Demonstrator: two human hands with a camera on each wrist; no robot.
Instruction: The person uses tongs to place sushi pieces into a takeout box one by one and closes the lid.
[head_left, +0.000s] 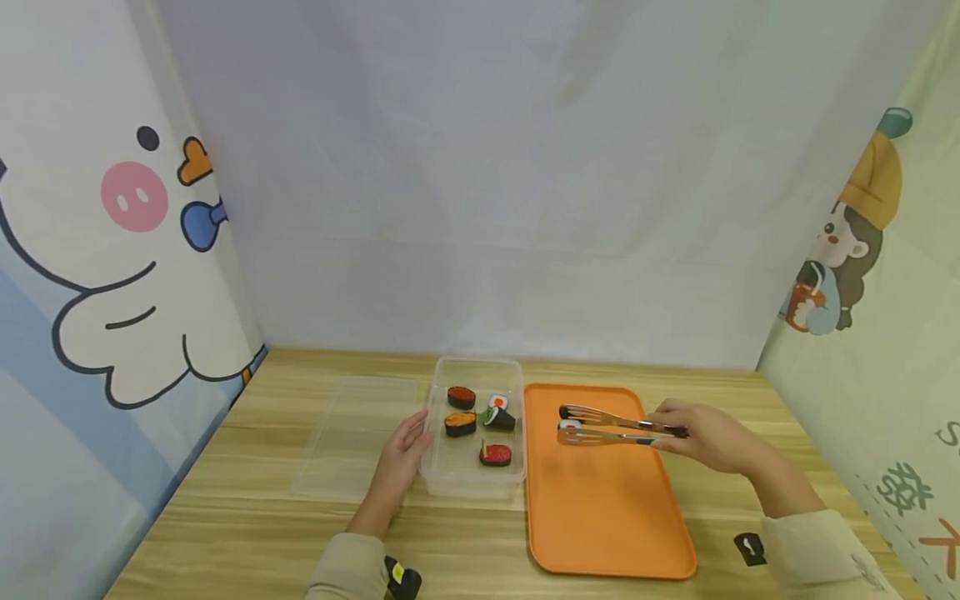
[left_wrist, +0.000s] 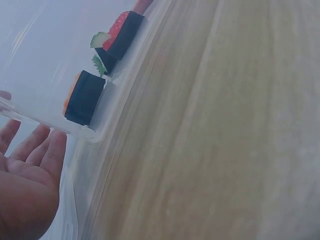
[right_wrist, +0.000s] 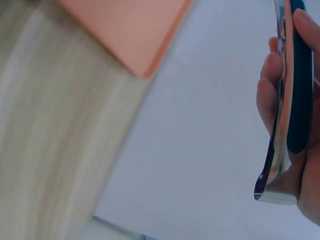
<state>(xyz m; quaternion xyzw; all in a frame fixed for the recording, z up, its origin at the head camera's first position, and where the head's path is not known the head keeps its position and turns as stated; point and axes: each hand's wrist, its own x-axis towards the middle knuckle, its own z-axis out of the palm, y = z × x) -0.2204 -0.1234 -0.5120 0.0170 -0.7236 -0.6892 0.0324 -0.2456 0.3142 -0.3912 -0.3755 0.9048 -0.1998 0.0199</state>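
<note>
My right hand (head_left: 708,435) grips metal serving tongs (head_left: 611,418) with dark handles, also seen close in the right wrist view. Between the tongs' tips shows a small white sushi roll (head_left: 571,425), over the orange tray (head_left: 600,525). My left hand (head_left: 401,454) rests its fairly straight fingers against the left wall of a clear plastic container (head_left: 472,483). Inside it lie a red-topped sushi (head_left: 461,397), an orange-topped sushi (head_left: 460,424), another white roll (head_left: 498,402), a dark cone-shaped hand roll (head_left: 500,419) and a pinkish-red-topped sushi (head_left: 496,455).
A clear flat lid (head_left: 337,442) lies on the wooden table (head_left: 247,517) left of the container. The tray stands right beside the container's right wall. A pale cloth backdrop (head_left: 510,208) rises behind the table, with printed cloths on both sides.
</note>
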